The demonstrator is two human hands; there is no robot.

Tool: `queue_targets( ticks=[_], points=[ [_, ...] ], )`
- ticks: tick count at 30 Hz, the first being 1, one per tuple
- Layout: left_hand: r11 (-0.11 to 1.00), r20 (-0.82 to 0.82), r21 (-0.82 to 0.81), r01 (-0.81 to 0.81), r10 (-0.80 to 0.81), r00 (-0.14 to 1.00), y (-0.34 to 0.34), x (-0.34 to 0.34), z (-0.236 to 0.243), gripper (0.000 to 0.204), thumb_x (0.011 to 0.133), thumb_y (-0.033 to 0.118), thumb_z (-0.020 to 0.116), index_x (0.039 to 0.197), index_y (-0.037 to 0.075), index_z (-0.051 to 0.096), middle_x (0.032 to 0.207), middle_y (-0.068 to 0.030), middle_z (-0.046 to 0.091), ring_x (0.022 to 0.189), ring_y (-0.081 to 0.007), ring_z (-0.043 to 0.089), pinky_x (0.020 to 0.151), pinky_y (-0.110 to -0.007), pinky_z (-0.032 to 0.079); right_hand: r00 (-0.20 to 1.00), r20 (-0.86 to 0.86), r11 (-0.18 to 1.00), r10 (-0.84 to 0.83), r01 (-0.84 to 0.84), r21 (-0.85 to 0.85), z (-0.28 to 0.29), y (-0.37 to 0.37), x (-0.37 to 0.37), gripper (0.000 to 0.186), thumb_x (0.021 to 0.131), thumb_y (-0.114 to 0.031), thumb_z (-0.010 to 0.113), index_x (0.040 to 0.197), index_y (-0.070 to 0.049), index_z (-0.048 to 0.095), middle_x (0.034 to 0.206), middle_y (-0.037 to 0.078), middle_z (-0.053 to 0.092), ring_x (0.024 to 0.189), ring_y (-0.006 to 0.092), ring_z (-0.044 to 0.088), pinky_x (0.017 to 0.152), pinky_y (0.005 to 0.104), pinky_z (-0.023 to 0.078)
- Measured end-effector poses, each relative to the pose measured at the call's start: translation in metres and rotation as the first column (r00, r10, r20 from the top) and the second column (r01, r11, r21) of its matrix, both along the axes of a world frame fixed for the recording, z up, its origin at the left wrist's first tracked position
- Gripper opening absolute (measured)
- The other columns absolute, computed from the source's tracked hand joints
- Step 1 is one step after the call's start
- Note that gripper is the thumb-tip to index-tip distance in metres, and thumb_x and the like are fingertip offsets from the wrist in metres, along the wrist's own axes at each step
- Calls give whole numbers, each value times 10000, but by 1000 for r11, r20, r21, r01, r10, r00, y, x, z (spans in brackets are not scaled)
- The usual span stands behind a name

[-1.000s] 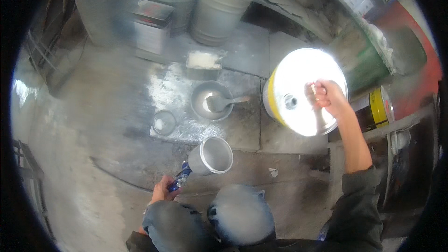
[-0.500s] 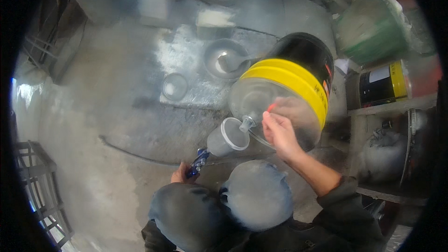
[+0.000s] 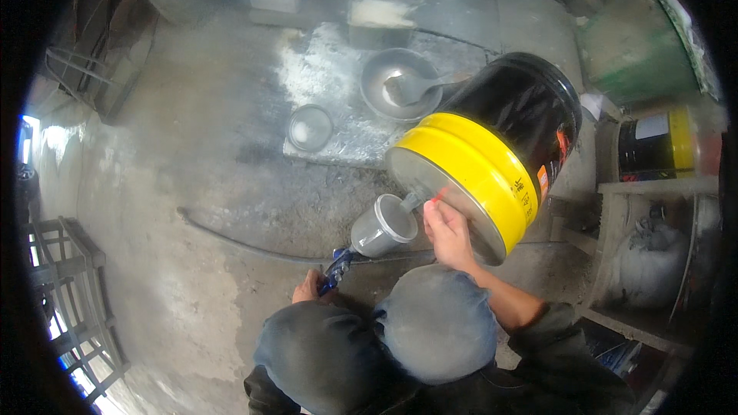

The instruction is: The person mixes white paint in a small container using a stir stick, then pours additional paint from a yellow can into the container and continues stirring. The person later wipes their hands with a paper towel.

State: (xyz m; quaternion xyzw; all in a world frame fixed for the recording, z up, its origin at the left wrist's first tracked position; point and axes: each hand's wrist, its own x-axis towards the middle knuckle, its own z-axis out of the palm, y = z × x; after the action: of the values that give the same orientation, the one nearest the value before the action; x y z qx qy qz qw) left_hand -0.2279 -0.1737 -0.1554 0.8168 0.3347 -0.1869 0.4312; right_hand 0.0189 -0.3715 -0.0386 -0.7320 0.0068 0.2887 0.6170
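Observation:
A big black drum with a yellow band [image 3: 492, 146] is tipped over toward me, its silvery lid facing down and left. My right hand [image 3: 447, 232] grips the lid's rim and spout. Just below the spout sits a grey funnel [image 3: 383, 224], stuck into a blue bottle [image 3: 336, 269]. My left hand [image 3: 307, 287] holds that bottle by its lower part, just above my knees [image 3: 384, 338]. Whether liquid runs from the spout I cannot tell.
On the concrete floor lie a grey slab [image 3: 338, 107] with a metal bowl and scoop [image 3: 400, 91], a small round lid [image 3: 310, 127] and a thin hose [image 3: 254, 244]. Another black-and-yellow can [image 3: 653, 142] stands on the right above a shelf. A metal rack [image 3: 73, 292] is at left.
The drum stood upright at the right; my right hand has tipped it toward me until its spout hangs over the funnel. My view moved closer. The bottle and funnel stayed in my left hand.

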Motion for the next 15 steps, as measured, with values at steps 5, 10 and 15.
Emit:
queue_targets(
  ticks=[5, 10, 15],
  points=[
    [1000, 3, 11, 3, -3, 1000, 3, 0, -5, 430, 753, 255, 848, 1013, 89, 548, 872, -129, 713, 824, -322, 711, 716, -426, 547, 1000, -1, 1000, -16, 16, 4, -5, 1, 0, 382, 1054, -311, 515, 766, -61, 524, 669, -36, 471, 614, 64, 439, 566, 242, 362],
    [1000, 10, 25, 14, -14, 1000, 4, -1, -8, 453, 742, 250, 856, 1038, 93, 551, 917, -129, 719, 851, -313, 714, 734, -422, 550, 1000, 27, 1000, -6, 6, 0, -5, 0, 0, 392, 1052, -307, 519, 746, -62, 516, 665, -33, 470, 614, 67, 440, 568, 243, 362],
    [999, -3, 39, 20, -20, 1000, 6, 0, -8, 466, 740, 248, 857, 1062, 94, 557, 938, -127, 723, 877, -315, 715, 754, -420, 551, 1000, 19, 1000, -14, 14, 21, -9, 1, 0, 395, 1054, -304, 518, 743, -60, 516, 664, -33, 466, 615, 66, 432, 568, 244, 356]
  ],
)
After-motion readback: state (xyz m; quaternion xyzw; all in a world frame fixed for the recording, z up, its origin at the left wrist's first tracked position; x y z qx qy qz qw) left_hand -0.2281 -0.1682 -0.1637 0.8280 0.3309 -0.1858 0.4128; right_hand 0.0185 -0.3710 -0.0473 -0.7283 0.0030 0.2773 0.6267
